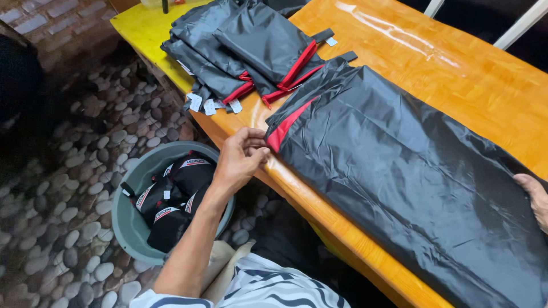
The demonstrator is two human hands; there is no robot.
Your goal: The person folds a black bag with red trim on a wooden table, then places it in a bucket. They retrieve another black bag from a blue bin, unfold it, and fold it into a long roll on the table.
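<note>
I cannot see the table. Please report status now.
Left hand pinching black sheet at red edge. Right hand flat on it. Nothing blocking.

Soft daylight falls from about one o'clock, leaving a white glare streak on the glossy table. The floor at nine o'clock sits dim. Focus stays sharp; edges bow slightly.

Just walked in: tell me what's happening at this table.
A person sits at a glossy orange wooden table with a large black nylon sheet with a red edge spread flat on it. The left hand pinches the sheet's red-trimmed corner at the table's edge; the right hand rests on its far side. More folded black-and-red pieces are piled further along. On the pebble floor, a grey round plastic tub holds small packed black pouches.
</note>
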